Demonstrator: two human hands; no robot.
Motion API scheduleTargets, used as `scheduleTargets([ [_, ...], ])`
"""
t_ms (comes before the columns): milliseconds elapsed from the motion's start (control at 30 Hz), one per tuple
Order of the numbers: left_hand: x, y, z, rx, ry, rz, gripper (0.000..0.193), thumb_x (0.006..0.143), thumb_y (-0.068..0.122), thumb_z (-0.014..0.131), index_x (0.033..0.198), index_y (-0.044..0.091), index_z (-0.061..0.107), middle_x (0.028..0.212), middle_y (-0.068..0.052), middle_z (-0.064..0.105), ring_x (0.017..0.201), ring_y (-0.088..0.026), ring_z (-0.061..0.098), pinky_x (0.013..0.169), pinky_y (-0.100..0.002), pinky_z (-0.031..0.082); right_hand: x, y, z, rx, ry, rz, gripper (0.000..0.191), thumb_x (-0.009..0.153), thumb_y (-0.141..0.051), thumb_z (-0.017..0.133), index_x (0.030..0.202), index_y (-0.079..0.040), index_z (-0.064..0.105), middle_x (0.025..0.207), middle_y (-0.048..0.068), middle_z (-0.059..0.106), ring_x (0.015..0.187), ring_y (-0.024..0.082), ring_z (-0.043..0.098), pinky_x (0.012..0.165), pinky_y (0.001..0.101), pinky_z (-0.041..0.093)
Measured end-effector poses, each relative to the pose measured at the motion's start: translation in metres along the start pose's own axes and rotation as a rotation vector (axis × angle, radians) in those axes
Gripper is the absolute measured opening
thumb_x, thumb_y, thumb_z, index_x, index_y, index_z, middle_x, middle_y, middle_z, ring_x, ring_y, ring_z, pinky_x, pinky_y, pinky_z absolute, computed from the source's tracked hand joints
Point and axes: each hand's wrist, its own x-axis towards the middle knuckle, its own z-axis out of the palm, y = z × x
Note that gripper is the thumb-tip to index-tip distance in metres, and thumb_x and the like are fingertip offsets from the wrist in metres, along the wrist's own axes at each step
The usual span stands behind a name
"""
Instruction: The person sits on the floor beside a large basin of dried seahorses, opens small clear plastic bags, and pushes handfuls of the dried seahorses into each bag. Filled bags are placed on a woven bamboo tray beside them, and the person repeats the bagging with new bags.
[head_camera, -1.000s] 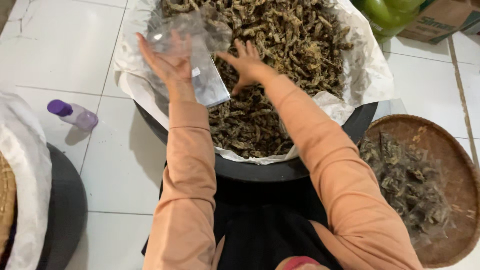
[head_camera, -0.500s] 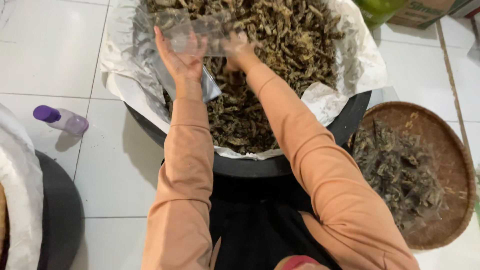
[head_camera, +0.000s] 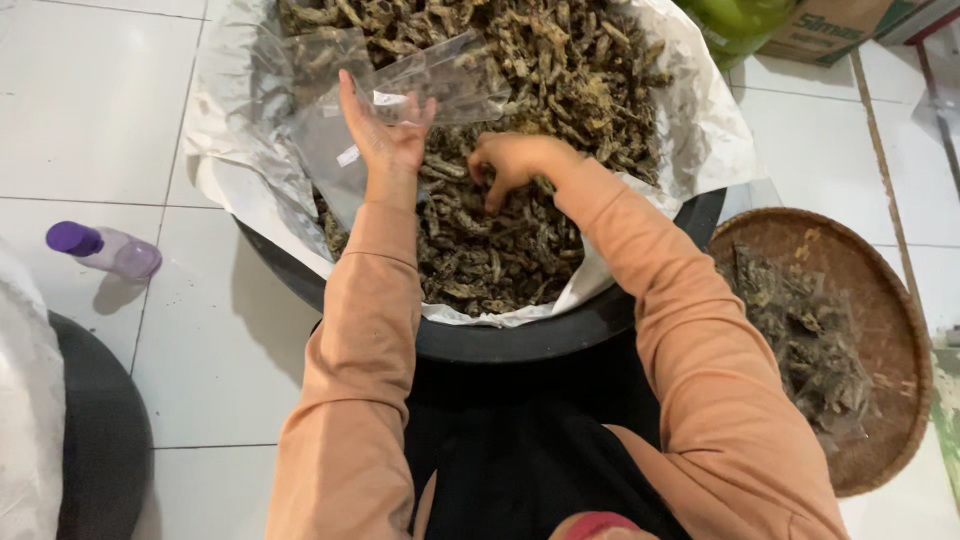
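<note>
Clear, crinkled plastic forms the small bag (head_camera: 430, 85) that is gripped at its near edge by the left hand (head_camera: 385, 135) and held above the far left of the large black round tub (head_camera: 520, 335). The tub is lined with a white plastic sheet (head_camera: 700, 150) and is heaped with dark dried, shrivelled pieces (head_camera: 520, 200). The right hand (head_camera: 510, 165) is curled down into this heap, fingers closed on a pinch of pieces. It is judged that pieces could be spilled past the bag's mouth, since the thin film sags and is steadied on one side only. A brown woven round tray (head_camera: 890, 330), holding a smaller pile of similar pieces, is seen at the right; a purple-capped clear bottle (head_camera: 105, 250) lies on the white tiled floor (head_camera: 80, 110) at the left.
</note>
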Motion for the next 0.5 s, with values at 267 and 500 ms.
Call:
scheduleTargets([
  [267,0.005,-0.011,-0.009,-0.073,0.154,-0.038,0.115,0.067,0.058,0.078,0.157,0.034,0.009,0.153,-0.016,0.015,0.133,-0.043,0.042,0.103,-0.062,0.054,-0.098,0.025,-0.026,0.435,0.529,-0.045,0.034,0.085,-0.028,0.086,0.109,-0.009,0.072,0.106,0.004,0.066,0.090,0.017,0.063,0.080,0.0307,0.056],
  [500,-0.003,-0.033,-0.003,-0.013,0.046,-0.094,0.103,0.069,0.066,0.074,0.149,0.016,0.033,0.140,-0.020,0.030,0.111,-0.038,0.044,0.095,-0.069,0.058,-0.123,0.016,-0.090,1.396,0.874,-0.663,0.024,0.096,-0.026,0.078,0.112,-0.010,0.071,0.112,0.008,0.073,0.109,0.026,0.076,0.093,0.0451,0.068],
])
